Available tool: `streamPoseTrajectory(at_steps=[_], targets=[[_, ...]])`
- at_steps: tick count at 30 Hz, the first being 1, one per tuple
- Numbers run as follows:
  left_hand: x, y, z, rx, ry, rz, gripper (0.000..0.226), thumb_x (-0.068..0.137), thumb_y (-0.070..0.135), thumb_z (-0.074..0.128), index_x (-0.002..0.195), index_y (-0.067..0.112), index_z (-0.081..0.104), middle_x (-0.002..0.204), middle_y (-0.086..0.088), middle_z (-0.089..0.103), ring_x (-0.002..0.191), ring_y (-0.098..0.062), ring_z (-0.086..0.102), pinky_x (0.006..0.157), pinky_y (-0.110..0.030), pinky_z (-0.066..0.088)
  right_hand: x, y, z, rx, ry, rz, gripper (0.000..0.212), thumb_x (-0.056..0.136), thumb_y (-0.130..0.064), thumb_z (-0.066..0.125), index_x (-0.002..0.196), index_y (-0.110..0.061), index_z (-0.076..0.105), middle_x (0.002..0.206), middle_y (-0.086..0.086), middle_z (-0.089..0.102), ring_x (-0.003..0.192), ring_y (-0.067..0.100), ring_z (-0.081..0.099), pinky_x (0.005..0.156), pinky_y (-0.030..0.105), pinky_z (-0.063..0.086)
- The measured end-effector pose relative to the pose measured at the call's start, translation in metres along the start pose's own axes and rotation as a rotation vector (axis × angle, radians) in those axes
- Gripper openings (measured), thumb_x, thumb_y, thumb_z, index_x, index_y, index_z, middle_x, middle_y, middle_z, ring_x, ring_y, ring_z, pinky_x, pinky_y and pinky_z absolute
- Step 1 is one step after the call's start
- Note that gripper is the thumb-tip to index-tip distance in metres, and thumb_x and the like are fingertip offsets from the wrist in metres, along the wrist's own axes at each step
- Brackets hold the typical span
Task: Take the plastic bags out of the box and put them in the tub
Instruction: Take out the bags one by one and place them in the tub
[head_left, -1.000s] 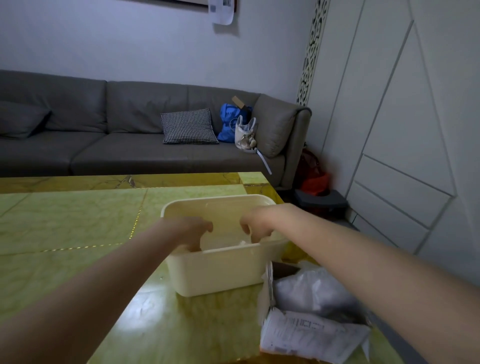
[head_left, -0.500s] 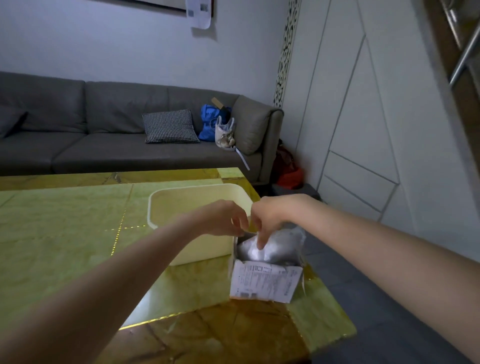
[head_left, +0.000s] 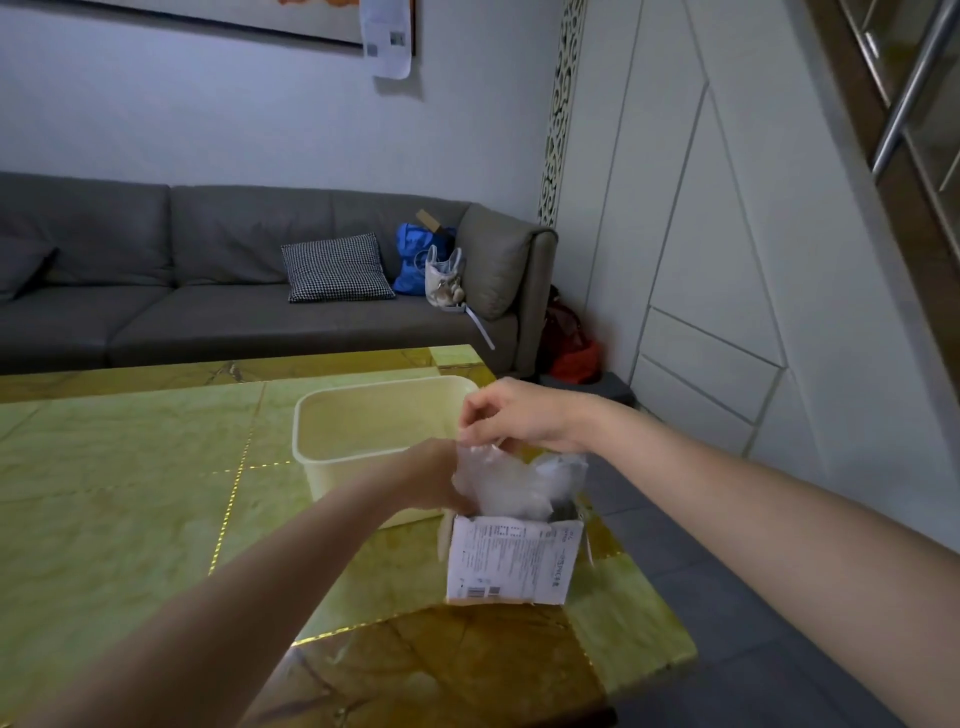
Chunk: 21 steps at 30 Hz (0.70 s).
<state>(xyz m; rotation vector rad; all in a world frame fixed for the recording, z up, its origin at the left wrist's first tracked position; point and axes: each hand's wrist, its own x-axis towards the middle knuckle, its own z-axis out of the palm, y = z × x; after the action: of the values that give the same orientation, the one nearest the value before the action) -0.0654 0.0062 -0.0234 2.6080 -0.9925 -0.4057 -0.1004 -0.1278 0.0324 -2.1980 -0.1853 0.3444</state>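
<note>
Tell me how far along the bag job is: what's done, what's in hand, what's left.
Done: nothing can be seen in the tub; its floor is partly hidden from here. In hand: the right hand pinches the top of a plastic bag rising from the box, and the left hand is against its side. Left: carry this bag to the tub, then clear the other bags from the box.

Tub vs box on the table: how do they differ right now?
The tub is cream plastic with rounded corners; the box is cardboard with a printed label on its near face. The tub is wider and lower; the box is narrower. The tub's visible inside looks bare; the box holds crumpled plastic bags, pinched by the right hand. Both stand open-topped on the table.
</note>
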Motion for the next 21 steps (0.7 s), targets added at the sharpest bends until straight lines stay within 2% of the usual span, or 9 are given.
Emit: streamPoseTrajectory(at_steps=[2,5,7,10,13,16,18,19,21], targets=[[-0.005,-0.005,0.003,0.0,0.024,0.006,0.047,0.08,0.021,0.07,0.124,0.013,0.053,0.12,-0.004,0.06,0.106,-0.02,0.058,0.089,-0.024,0.046,0.001,-0.006,-0.004,0.14,0.063,-0.024,0.011,0.091,-0.007,0.058,0.083,-0.014,0.055,0.079,0.0,0.051,0.076,0.015,0.046,0.067,0.026,0.038],[-0.008,-0.008,0.006,-0.027,0.066,0.019,0.051,0.079,0.023,0.072,0.125,0.016,0.052,0.12,0.0,0.06,0.107,-0.017,0.057,0.085,-0.02,0.044,0.002,-0.02,-0.018,0.336,0.221,-0.078,0.016,0.093,-0.005,0.053,0.08,-0.013,0.055,0.079,0.002,0.051,0.075,0.015,0.049,0.073,0.033,0.046],[-0.007,-0.008,0.006,-0.03,0.055,0.029,0.045,0.079,0.022,0.072,0.12,0.015,0.056,0.116,0.0,0.062,0.104,-0.016,0.059,0.085,-0.02,0.046,0.002,-0.028,-0.028,0.416,0.314,-0.101,0.018,0.095,-0.005,0.051,0.079,-0.012,0.053,0.078,0.004,0.052,0.071,0.015,0.051,0.07,0.031,0.047],[-0.006,-0.006,-0.002,-0.077,0.042,0.018,0.042,0.078,0.018,0.072,0.116,0.012,0.057,0.114,-0.004,0.062,0.104,-0.02,0.06,0.09,-0.027,0.049,-0.001,-0.035,-0.04,0.413,0.386,-0.111,0.019,0.096,-0.005,0.049,0.078,-0.011,0.051,0.079,0.004,0.052,0.069,0.014,0.052,0.065,0.026,0.047],[-0.013,-0.004,-0.022,-0.219,0.081,0.02,0.052,0.079,0.015,0.072,0.126,0.013,0.05,0.118,-0.002,0.058,0.105,-0.016,0.055,0.09,-0.023,0.045,-0.004,-0.035,-0.05,0.388,0.479,-0.092,0.019,0.096,-0.006,0.05,0.078,-0.012,0.052,0.08,0.004,0.053,0.071,0.014,0.053,0.056,0.021,0.049],[-0.023,-0.006,-0.041,-0.536,0.084,0.006,0.06,0.077,0.017,0.074,0.129,0.021,0.043,0.117,0.006,0.054,0.105,-0.016,0.055,0.085,-0.024,0.048,0.0,-0.026,-0.054,0.309,0.562,-0.063,0.02,0.095,-0.01,0.052,0.076,-0.015,0.052,0.079,0.003,0.053,0.074,0.016,0.052,0.067,0.027,0.046],[-0.028,-0.009,-0.045,-0.761,0.106,-0.024,0.069,0.069,0.02,0.079,0.128,0.021,0.043,0.118,0.0,0.057,0.104,-0.02,0.058,0.087,-0.03,0.051,0.003,-0.018,-0.052,0.276,0.585,-0.018,0.022,0.095,-0.012,0.053,0.074,-0.017,0.051,0.075,0.003,0.052,0.07,0.015,0.05,0.064,0.027,0.043],[-0.028,-0.009,-0.045,-0.831,0.11,-0.02,0.068,0.069,0.018,0.079,0.127,0.02,0.044,0.118,-0.004,0.059,0.103,-0.023,0.06,0.086,-0.031,0.052,0.004,-0.013,-0.049,0.233,0.608,0.01,0.022,0.095,-0.014,0.053,0.074,-0.017,0.051,0.073,0.002,0.051,0.067,0.013,0.048,0.06,0.024,0.041],[-0.026,-0.008,-0.045,-0.885,0.131,0.007,0.048,0.081,0.008,0.067,0.125,0.016,0.048,0.112,-0.006,0.061,0.096,-0.023,0.063,0.078,-0.026,0.055,0.004,-0.003,-0.043,0.086,0.681,0.078,0.015,0.095,-0.018,0.052,0.08,-0.016,0.054,0.075,0.0,0.051,0.068,0.013,0.048,0.054,0.021,0.039]])
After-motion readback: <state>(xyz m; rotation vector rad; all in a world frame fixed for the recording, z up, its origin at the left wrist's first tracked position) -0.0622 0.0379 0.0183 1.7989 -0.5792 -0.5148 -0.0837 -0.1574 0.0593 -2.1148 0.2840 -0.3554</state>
